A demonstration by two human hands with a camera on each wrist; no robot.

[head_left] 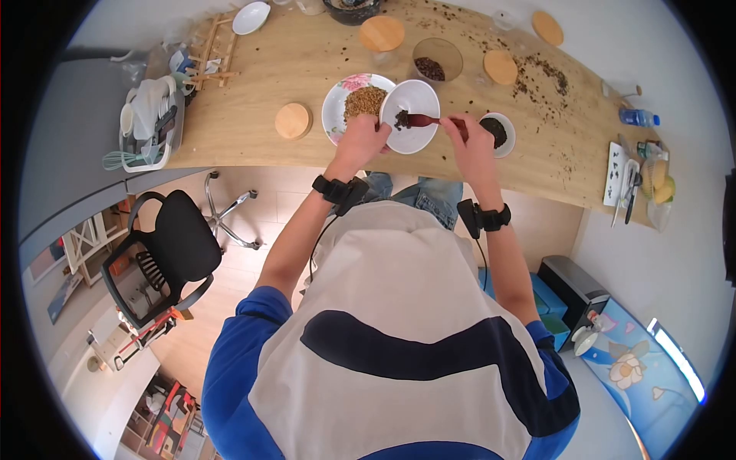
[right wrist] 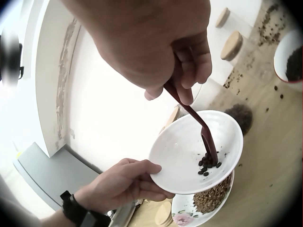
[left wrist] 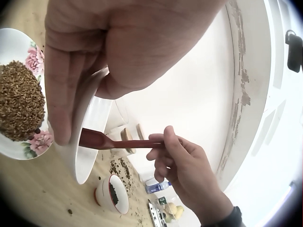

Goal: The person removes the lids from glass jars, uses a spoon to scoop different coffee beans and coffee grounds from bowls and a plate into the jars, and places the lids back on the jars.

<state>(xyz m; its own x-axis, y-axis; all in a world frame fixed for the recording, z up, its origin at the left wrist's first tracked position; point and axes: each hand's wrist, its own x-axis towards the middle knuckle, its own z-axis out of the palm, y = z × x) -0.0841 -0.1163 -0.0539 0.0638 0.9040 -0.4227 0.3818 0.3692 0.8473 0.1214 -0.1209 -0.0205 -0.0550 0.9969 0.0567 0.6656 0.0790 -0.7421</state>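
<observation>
My left hand (head_left: 363, 139) grips the rim of a white bowl (head_left: 415, 138), thumb inside and fingers beneath, holding it tilted over the table. Several dark beans (right wrist: 204, 169) lie in the bowl. A reddish-brown scoop (right wrist: 208, 142) is pinched by its handle in my right hand (head_left: 473, 150), its head down among the beans. Beside and partly under the bowl, a flower-patterned plate (head_left: 331, 115) bears a heap of brown grain (head_left: 363, 101). Close to my right hand stands a small white cup (head_left: 510, 143) with dark, fine contents.
Behind the bowl is a clear jar (head_left: 452, 57) with dark beans. Round wooden lids (head_left: 294, 121) lie about, and dark crumbs (head_left: 546, 75) are scattered at the back right. A dish rack (head_left: 172, 146) stands left; a blue-capped bottle (head_left: 639, 117) lies right.
</observation>
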